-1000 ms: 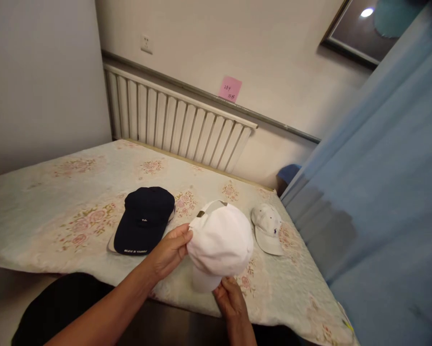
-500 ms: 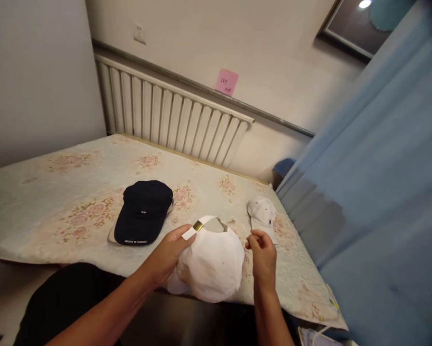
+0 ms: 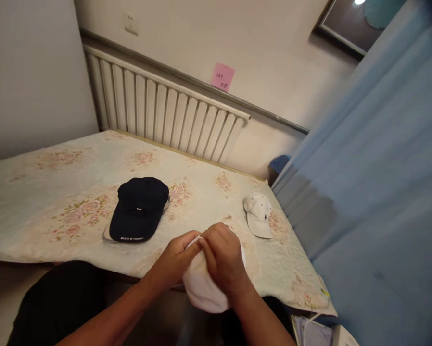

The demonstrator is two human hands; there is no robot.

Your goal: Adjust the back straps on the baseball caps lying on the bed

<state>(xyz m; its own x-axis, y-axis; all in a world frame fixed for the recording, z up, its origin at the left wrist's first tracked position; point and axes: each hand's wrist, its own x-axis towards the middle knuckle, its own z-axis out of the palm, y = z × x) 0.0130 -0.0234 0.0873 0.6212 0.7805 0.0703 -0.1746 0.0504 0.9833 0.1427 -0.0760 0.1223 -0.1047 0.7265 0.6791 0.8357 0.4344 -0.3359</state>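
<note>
Both hands meet at the back strap of a white baseball cap (image 3: 205, 290), which I hold near the bed's front edge. My left hand (image 3: 176, 254) pinches the strap side of the cap. My right hand (image 3: 223, 257) is closed over the same part and covers the strap and its buckle. To the left, a dark navy cap (image 3: 140, 209) lies on the bed, brim toward me, with a pale edge showing beneath it. A smaller off-white cap (image 3: 258, 214) with a dark logo rests on the right.
A floral bedspread (image 3: 194, 211) covers the bed. Behind it are a white radiator (image 3: 165, 105) and a pink note (image 3: 222, 77) on the wall. A blue curtain (image 3: 367, 173) hangs at the right. Something blue (image 3: 279, 164) sits at the far corner.
My right hand left the brim, rose to the right of the white cap, then closed on its back strap beside my left hand. The cap turned so its strap side faces up.
</note>
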